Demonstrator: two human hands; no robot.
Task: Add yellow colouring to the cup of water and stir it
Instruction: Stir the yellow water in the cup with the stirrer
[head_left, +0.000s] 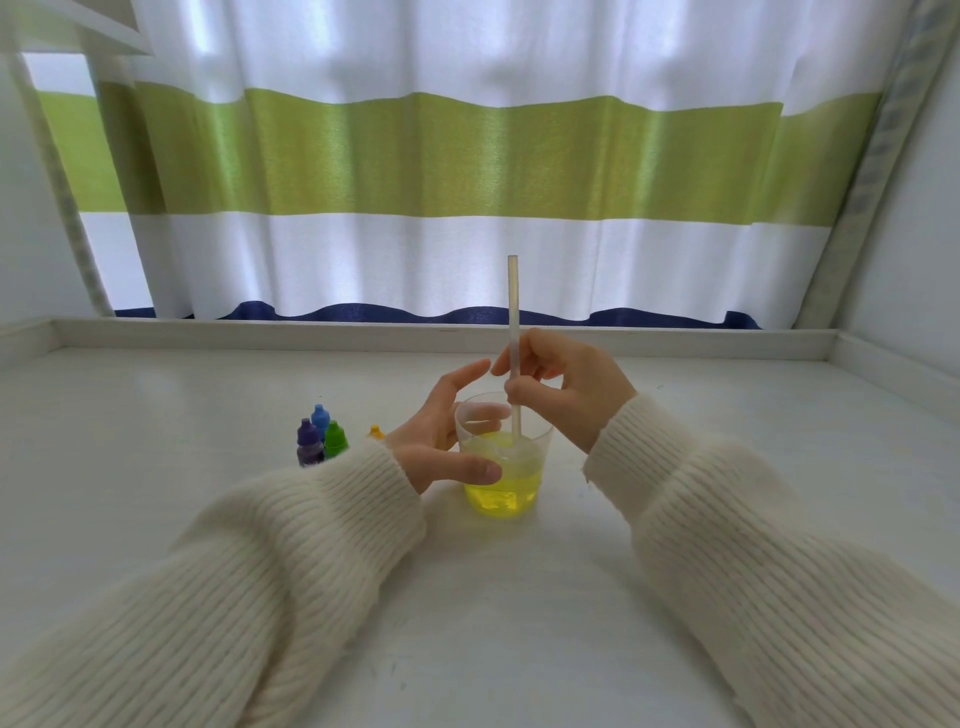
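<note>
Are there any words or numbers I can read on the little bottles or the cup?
No words or numbers can be read anywhere.
Small purple-capped dropper bottle: it has a label, too small and blurred to read.
Blue-capped bottle and green-capped bottle: no text can be made out.
Yellow-capped bottle: mostly hidden behind the left hand.
Clear plastic cup of yellow water: no print visible.
Pale straw held by the right hand: plain.

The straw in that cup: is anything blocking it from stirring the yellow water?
Nothing visible does. The right hand pinches the straw, whose lower end already sits in the yellow water of the cup. The left hand steadies the cup from the side, outside the rim.
</note>
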